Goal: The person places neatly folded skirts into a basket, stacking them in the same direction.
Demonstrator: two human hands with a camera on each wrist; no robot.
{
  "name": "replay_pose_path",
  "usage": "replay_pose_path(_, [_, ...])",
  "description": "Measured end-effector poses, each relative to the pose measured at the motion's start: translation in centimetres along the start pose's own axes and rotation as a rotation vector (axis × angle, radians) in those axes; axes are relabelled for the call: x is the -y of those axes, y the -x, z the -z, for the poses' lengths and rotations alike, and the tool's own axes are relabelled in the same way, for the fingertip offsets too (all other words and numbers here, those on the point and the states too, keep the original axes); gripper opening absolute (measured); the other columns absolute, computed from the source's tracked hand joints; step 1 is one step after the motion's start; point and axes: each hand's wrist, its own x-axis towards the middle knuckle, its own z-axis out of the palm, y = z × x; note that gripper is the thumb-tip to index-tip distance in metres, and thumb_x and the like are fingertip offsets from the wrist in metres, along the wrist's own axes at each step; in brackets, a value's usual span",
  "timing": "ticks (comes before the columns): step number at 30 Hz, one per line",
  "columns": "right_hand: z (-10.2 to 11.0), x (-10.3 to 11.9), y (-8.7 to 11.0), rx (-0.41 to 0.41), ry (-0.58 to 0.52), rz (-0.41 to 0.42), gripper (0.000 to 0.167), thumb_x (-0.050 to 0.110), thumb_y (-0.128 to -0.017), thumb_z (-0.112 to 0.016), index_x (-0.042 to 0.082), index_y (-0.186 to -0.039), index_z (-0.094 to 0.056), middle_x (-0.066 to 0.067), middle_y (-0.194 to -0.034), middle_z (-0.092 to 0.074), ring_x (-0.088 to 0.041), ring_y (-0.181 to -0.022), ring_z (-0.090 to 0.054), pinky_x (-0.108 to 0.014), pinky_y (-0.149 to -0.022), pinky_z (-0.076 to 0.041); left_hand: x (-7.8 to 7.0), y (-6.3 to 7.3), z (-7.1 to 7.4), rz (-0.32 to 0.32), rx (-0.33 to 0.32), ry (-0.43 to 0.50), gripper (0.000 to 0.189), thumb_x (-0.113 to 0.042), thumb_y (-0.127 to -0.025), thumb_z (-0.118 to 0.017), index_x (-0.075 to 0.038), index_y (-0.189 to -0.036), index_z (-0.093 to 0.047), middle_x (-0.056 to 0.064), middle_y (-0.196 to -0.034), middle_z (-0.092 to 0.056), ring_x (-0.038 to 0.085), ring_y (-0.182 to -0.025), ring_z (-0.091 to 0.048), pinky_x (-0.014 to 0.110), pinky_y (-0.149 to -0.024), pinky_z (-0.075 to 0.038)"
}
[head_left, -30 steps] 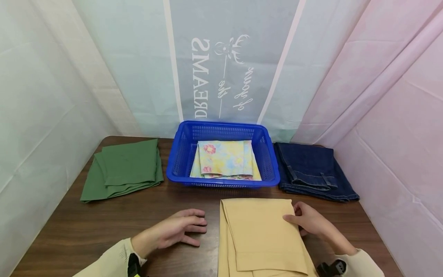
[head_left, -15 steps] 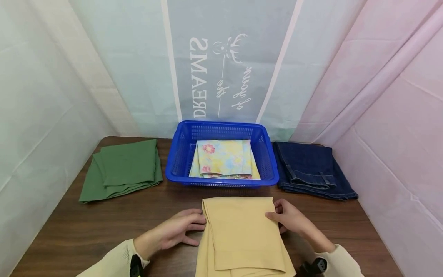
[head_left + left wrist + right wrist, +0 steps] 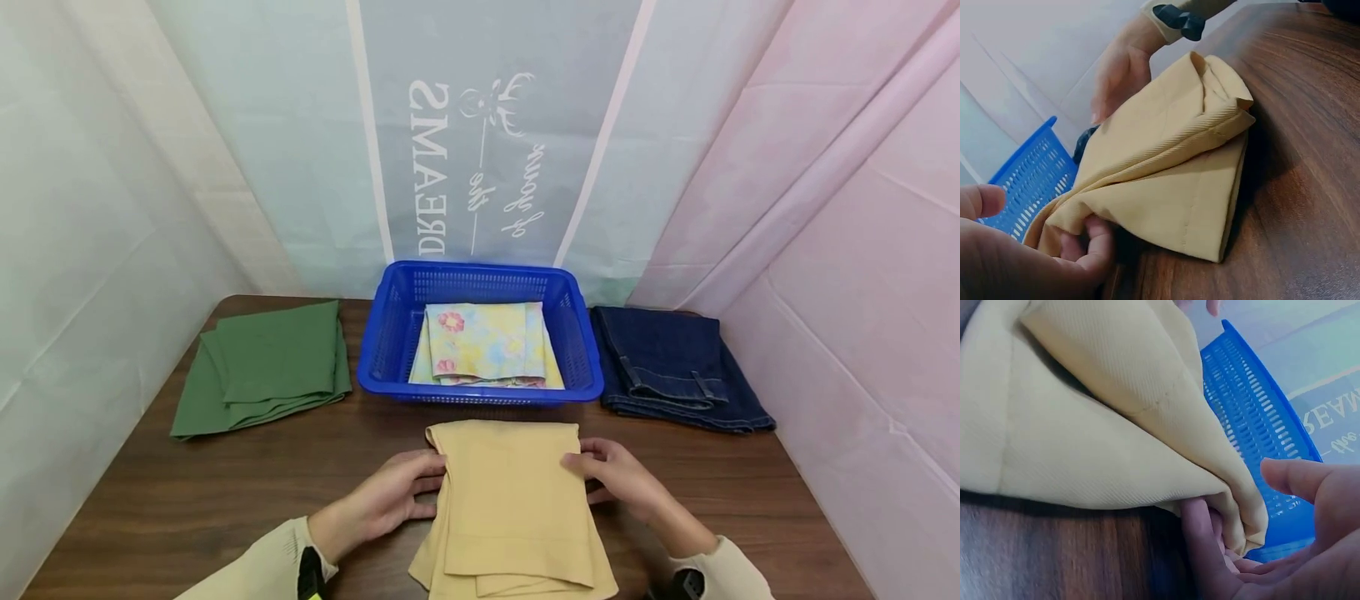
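Note:
Folded beige trousers [image 3: 517, 500] with stitched hems are held between my two hands, in front of the basket. At their left side my left hand [image 3: 401, 492] grips the edge; in the left wrist view its fingers [image 3: 1100, 240] curl under the fabric while the thumb stands off it. My right hand [image 3: 622, 479] holds the opposite edge, fingers [image 3: 1197, 534] tucked beneath the cloth. In both wrist views the gripped edge is raised off the table. The cloth hides some fingertips.
Behind the trousers stands a blue basket [image 3: 480, 396] with a folded floral cloth [image 3: 480, 337] inside. A folded green garment [image 3: 277, 358] lies to the left and folded dark blue jeans [image 3: 667, 358] to the right. The brown table [image 3: 150, 517] is bounded by fabric walls.
The trousers have moved left with my right hand to meet my left hand, which now holds their left edge. Their far edge has moved slightly up the head view, towards the basket.

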Motion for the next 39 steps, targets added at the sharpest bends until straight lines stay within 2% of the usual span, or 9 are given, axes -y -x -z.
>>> replay_pose_path(6, [-0.4,-0.1,0.0,0.011,-0.003,0.059,0.064,0.020,-0.097,-0.069,-0.020,-0.138,-0.042,-0.010,-0.108,-0.069,-0.018,-0.091,-0.067,-0.035,-0.075,-0.058,0.0,-0.3,0.0,-0.078,0.001,-0.090,0.062,-0.014,-0.098,-0.062,0.008,-0.147,-0.031,0.020,-0.134,-0.055,0.022,-0.115,-0.059,0.042,-0.096,-0.052])
replay_pose_path(9, [-0.6,0.1,0.1,0.012,0.009,0.076,0.065,0.016,-0.095,-0.071,-0.019,-0.140,-0.039,-0.011,-0.106,-0.067,-0.018,-0.088,-0.066,-0.033,-0.073,-0.056,0.1,-0.3,0.0,-0.091,-0.014,-0.137,0.063,-0.008,-0.095,-0.064,0.007,-0.147,-0.030,0.024,-0.138,-0.053,0.024,-0.115,-0.059,0.040,-0.097,-0.051])
replay_pose_path(14, [-0.8,0.1,0.3,0.022,0.009,0.067,0.073,0.014,-0.094,-0.072,-0.013,-0.147,-0.030,-0.015,-0.107,-0.062,-0.021,-0.087,-0.064,-0.036,-0.072,-0.056,0.1,-0.3,-0.1,-0.105,-0.004,-0.175,0.068,-0.003,-0.092,-0.065,0.004,-0.149,-0.027,0.028,-0.147,-0.043,0.028,-0.116,-0.059,0.042,-0.094,-0.054])
replay_pose_path(18, [-0.9,-0.1,0.3,0.072,-0.047,0.061,0.078,0.015,-0.096,-0.071,-0.009,-0.152,-0.022,-0.014,-0.110,-0.064,-0.021,-0.091,-0.066,-0.038,-0.076,-0.058,0.3,-0.5,0.2,-0.113,0.006,-0.182,0.071,-0.001,-0.093,-0.066,0.006,-0.150,-0.024,0.027,-0.138,-0.053,0.027,-0.112,-0.063,0.040,-0.091,-0.056])
replay_pose_path(21, [-0.9,-0.2,0.2,0.125,-0.126,0.071,0.073,0.012,-0.097,-0.068,-0.014,-0.149,-0.024,-0.011,-0.109,-0.066,-0.018,-0.094,-0.067,-0.034,-0.080,-0.058,0.5,-0.8,0.7,-0.103,0.022,-0.157,0.065,-0.001,-0.096,-0.064,0.012,-0.148,-0.027,0.023,-0.124,-0.065,0.026,-0.107,-0.067,0.037,-0.090,-0.057])
replay_pose_path(24, [-1.0,-0.3,0.1,0.169,-0.181,0.085,0.067,0.008,-0.097,-0.066,-0.020,-0.145,-0.028,-0.009,-0.109,-0.067,-0.016,-0.096,-0.067,-0.031,-0.082,-0.058,0.7,-1.0,1.0,-0.098,0.038,-0.152,0.060,0.000,-0.098,-0.061,0.017,-0.146,-0.030,0.019,-0.118,-0.069,0.024,-0.105,-0.069,0.035,-0.090,-0.057])
replay_pose_path(28, [-1.2,-0.3,0.2,0.151,-0.112,0.113,0.072,0.008,-0.095,-0.069,-0.019,-0.148,-0.027,-0.015,-0.118,-0.064,-0.019,-0.102,-0.064,-0.031,-0.083,-0.056,0.8,-0.9,1.1,-0.114,0.020,-0.210,0.062,0.004,-0.095,-0.063,0.017,-0.147,-0.030,0.018,-0.119,-0.069,0.025,-0.104,-0.069,0.036,-0.089,-0.058])
replay_pose_path(33, [-1.6,0.0,0.6,0.074,0.020,0.129,0.076,0.014,-0.093,-0.075,-0.009,-0.151,-0.031,-0.024,-0.136,-0.052,-0.028,-0.112,-0.057,-0.036,-0.084,-0.056,0.8,-0.8,1.4,-0.145,-0.033,-0.286,0.067,0.010,-0.091,-0.064,0.015,-0.148,-0.030,0.022,-0.120,-0.067,0.028,-0.099,-0.070,0.038,-0.085,-0.060])
replay_pose_path(39, [-1.6,-0.2,0.7,0.063,0.027,0.151,0.071,0.009,-0.093,-0.074,-0.005,-0.149,-0.033,-0.027,-0.136,-0.052,-0.029,-0.108,-0.061,-0.041,-0.079,-0.058,1.0,-1.1,1.7,-0.152,-0.063,-0.307,0.065,0.013,-0.089,-0.064,0.017,-0.146,-0.033,0.023,-0.120,-0.065,0.026,-0.099,-0.068,0.036,-0.084,-0.059])
